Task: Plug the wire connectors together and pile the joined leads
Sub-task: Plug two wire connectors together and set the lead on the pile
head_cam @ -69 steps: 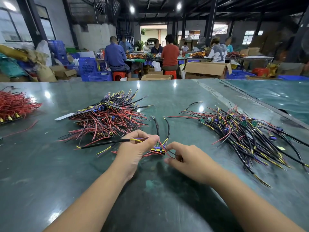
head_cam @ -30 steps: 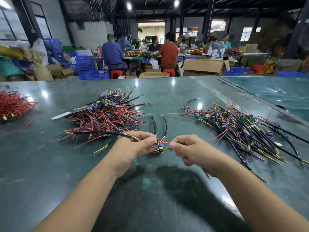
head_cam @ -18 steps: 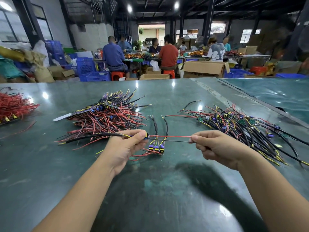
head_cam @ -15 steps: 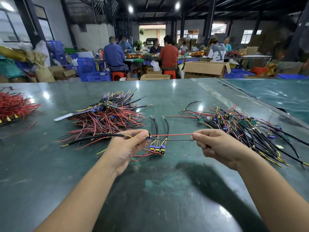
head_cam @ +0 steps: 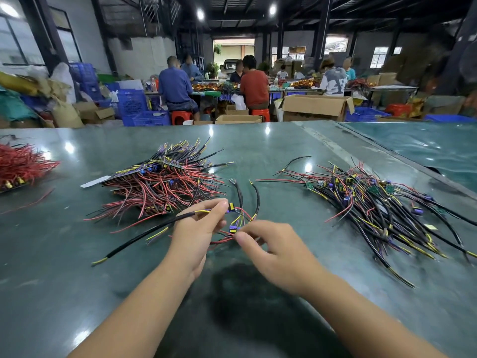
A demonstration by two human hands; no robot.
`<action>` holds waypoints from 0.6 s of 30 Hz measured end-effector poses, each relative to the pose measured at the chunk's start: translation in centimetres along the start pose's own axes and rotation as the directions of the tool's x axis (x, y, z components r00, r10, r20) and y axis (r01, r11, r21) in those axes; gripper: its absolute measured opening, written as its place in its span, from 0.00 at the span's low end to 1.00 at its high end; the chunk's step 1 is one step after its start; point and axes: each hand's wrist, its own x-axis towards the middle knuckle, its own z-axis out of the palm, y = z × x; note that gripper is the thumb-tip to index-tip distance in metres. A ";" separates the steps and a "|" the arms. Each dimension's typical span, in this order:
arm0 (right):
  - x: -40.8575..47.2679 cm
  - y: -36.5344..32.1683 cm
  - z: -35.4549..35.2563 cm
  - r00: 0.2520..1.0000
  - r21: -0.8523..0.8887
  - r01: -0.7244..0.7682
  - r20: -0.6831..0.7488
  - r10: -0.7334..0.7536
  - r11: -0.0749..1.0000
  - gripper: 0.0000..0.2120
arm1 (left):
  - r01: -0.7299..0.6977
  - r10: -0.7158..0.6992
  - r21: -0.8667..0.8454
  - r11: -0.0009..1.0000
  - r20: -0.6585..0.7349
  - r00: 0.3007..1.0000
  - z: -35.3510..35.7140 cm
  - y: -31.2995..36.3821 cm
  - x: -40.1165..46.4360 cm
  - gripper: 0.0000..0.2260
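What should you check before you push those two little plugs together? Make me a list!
1. Left hand pinches a connector: ok.
2. Right hand pinches the red wires by the second connector: ok.
3. The two plugs lined up face to face: not ok, they are apart, one above the other.
4. Pins clean and straight: cannot tell, too small.
5. Loose black leads out of the way: cannot tell.
6. Room on the table near the joined pile: ok.

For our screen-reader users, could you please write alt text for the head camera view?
Two hands work over a green table: the left hand pinches a connector, the right hand pinches wires beside another connector. Wire piles lie left and right.
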 end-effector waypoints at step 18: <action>1.0 0.2 -1.4 0.889 0.900 -0.297 0.139 0.436 0.319 0.07 | 0.092 -0.060 -0.100 0.991 0.286 0.956 1.6 -0.2 -2.0 0.10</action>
